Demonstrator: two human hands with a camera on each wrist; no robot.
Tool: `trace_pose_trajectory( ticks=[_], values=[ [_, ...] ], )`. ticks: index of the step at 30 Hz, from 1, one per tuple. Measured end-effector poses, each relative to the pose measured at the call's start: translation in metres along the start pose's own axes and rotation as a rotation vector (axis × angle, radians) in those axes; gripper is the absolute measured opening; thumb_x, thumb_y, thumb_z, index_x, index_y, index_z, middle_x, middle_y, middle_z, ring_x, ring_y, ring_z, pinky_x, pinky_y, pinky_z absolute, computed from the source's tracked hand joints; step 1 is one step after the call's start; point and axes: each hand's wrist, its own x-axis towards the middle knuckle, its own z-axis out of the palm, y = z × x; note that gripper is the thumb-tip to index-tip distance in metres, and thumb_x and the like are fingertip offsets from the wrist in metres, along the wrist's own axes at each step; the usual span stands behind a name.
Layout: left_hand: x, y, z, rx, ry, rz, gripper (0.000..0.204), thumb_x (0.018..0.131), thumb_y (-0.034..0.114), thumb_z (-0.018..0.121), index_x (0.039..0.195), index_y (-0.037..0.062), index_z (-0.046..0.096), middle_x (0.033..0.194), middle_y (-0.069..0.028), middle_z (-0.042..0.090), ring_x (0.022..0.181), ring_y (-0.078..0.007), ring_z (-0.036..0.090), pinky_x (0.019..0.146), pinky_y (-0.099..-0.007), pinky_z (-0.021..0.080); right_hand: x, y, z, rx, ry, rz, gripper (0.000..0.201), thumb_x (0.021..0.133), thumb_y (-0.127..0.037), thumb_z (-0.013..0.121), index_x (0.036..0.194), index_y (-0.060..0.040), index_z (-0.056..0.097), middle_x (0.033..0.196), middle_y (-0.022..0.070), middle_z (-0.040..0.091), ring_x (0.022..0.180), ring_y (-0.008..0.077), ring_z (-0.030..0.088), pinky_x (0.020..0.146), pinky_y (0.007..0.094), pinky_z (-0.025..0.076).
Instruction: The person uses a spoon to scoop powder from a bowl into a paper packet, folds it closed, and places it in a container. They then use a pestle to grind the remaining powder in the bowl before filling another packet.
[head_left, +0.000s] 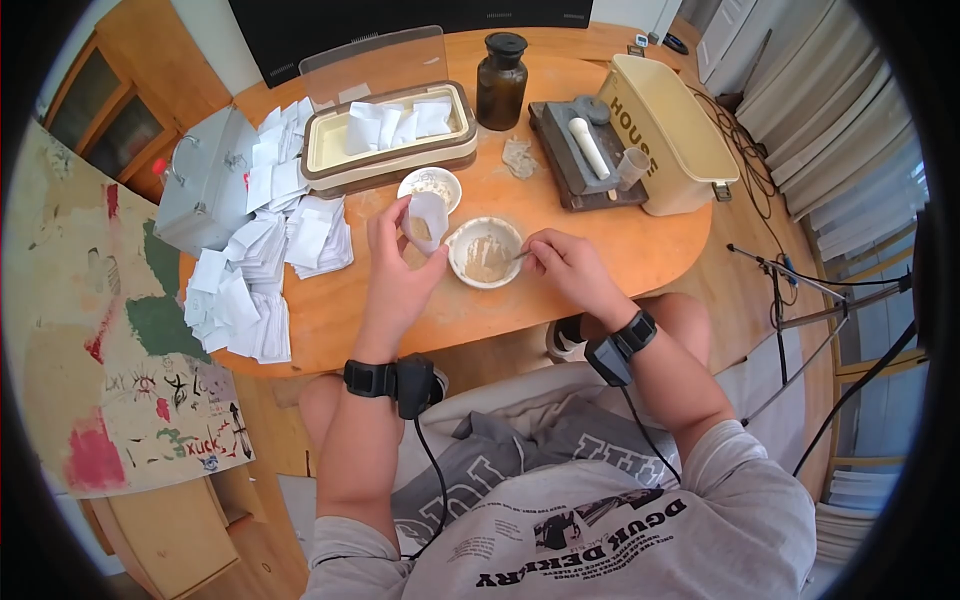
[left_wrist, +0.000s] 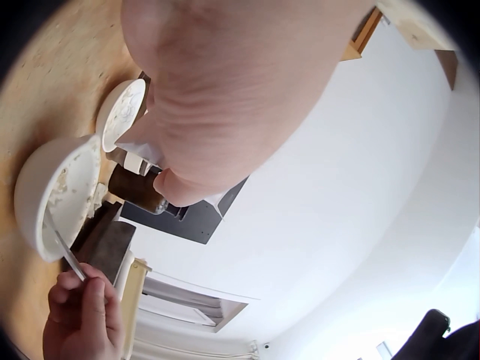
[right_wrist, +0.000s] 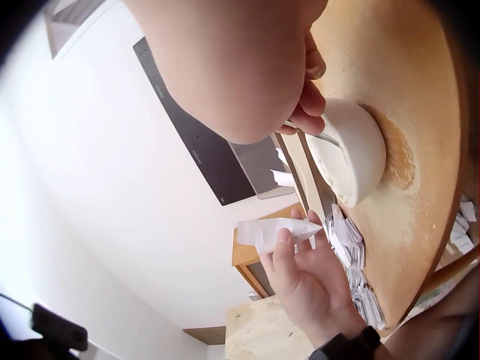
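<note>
A person sits at a rounded wooden tabletop (head_left: 560, 300), seen from above and from each wrist. The left hand (head_left: 400, 270) is raised just above the wood, fingers and thumb curled round a small white paper packet (head_left: 427, 220) held mouth-up and open, seemingly so that powder can be tipped in. The right hand (head_left: 570, 265) pinches the handle of a thin metal spatula (head_left: 522, 256) between thumb and fingertips, its tip dipping into a white bowl (head_left: 486, 252) of tan powder that sits between the two hands, close enough for a short reach to the packet. Just behind the packet stands a smaller white dish (head_left: 430, 185) holding pale powder. Further back lies a cream tray (head_left: 390, 150) with its clear lid propped open, loose folded papers inside. To the left of the tray, stacks of folded white papers (head_left: 265, 260) spread across the tabletop beside a grey metal box (head_left: 205, 180). A dark brown glass bottle (head_left: 501, 82) stands beside the tray, then a dark wooden board (head_left: 575, 160) carrying a white pestle (head_left: 588, 148), and a cream tin (head_left: 670, 135) lettered "HOUSE" at the far right edge
</note>
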Motion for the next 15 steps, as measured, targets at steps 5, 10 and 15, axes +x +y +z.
trace_pose_trajectory(
  ticks=[5, 10, 15],
  values=[
    [0.0, 0.0, 0.001, 0.176, 0.023, 0.038, 0.072, 0.082, 0.001, 0.075, 0.145, 0.0055, 0.04, 0.139, -0.0141, 0.044, 0.135, -0.0273, 0.045, 0.115, -0.0422, 0.038, 0.0, 0.004, 0.003, 0.325, 0.008, 0.243, 0.023, 0.106, -0.015, 0.05, 0.105, 0.0011, 0.066, 0.086, 0.0041, 0.069, 0.075, 0.0103, 0.061, 0.071, 0.0249, 0.051],
    [-0.002, -0.001, 0.004, 0.307, -0.006, 0.072, 0.075, 0.081, 0.005, 0.076, 0.146, 0.0049, 0.039, 0.133, -0.015, 0.047, 0.128, -0.0292, 0.048, 0.11, -0.0421, 0.041, 0.0, 0.008, 0.005, 0.499, 0.063, 0.367, 0.022, 0.106, -0.016, 0.048, 0.104, -0.0017, 0.065, 0.085, 0.0031, 0.068, 0.073, 0.0085, 0.058, 0.069, 0.0227, 0.048],
    [-0.003, -0.004, 0.007, 0.425, -0.046, 0.069, 0.076, 0.079, 0.006, 0.076, 0.146, 0.0039, 0.038, 0.127, -0.0157, 0.048, 0.122, -0.0319, 0.05, 0.106, -0.0417, 0.042, 0.007, 0.014, -0.01, 0.664, 0.171, 0.299, 0.02, 0.105, -0.016, 0.05, 0.102, -0.0023, 0.065, 0.083, 0.0026, 0.067, 0.071, 0.0082, 0.057, 0.066, 0.0229, 0.046]
  ],
)
